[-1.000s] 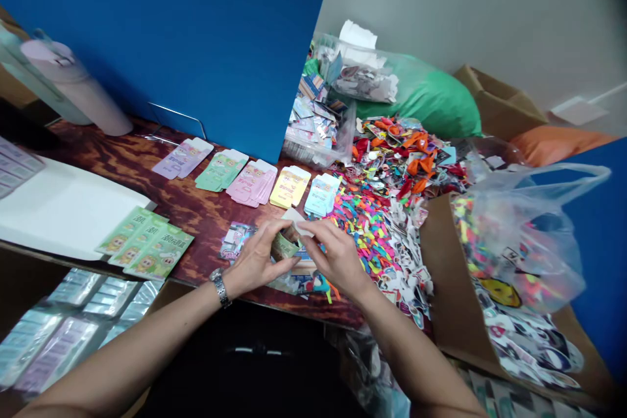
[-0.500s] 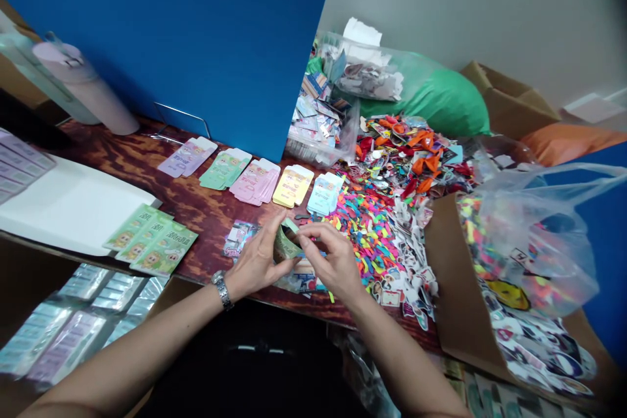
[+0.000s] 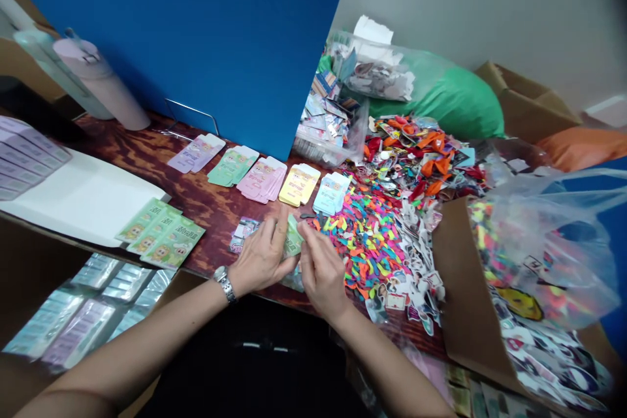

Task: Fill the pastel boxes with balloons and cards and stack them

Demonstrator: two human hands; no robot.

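Observation:
Between my two hands is a small green printed packet [image 3: 292,240], mostly covered by my fingers. My left hand [image 3: 263,249], with a metal watch [image 3: 225,285] at the wrist, is closed round its left side. The fingers of my right hand [image 3: 321,268] pinch its right upper edge. Beyond the hands lies a row of flat printed packets: purple [image 3: 196,153], green [image 3: 233,166], pink [image 3: 262,179], yellow [image 3: 299,184] and blue [image 3: 332,192]. Beside my left hand are small printed cards [image 3: 243,233]. Three green packets [image 3: 169,238] overlap at the left.
Right of my hands spreads a heap of small colourful pieces [image 3: 372,235], bordered by white stickers [image 3: 416,261]. A cardboard box [image 3: 465,294] stands further right with a plastic bag [image 3: 563,255]. A blue panel [image 3: 196,32] rises behind; bottles [image 3: 100,81] stand at the left.
The green packet's mouth showed open before; now its top is pressed flatter and the right fingers have moved to its edge. The whole view has shifted slightly.

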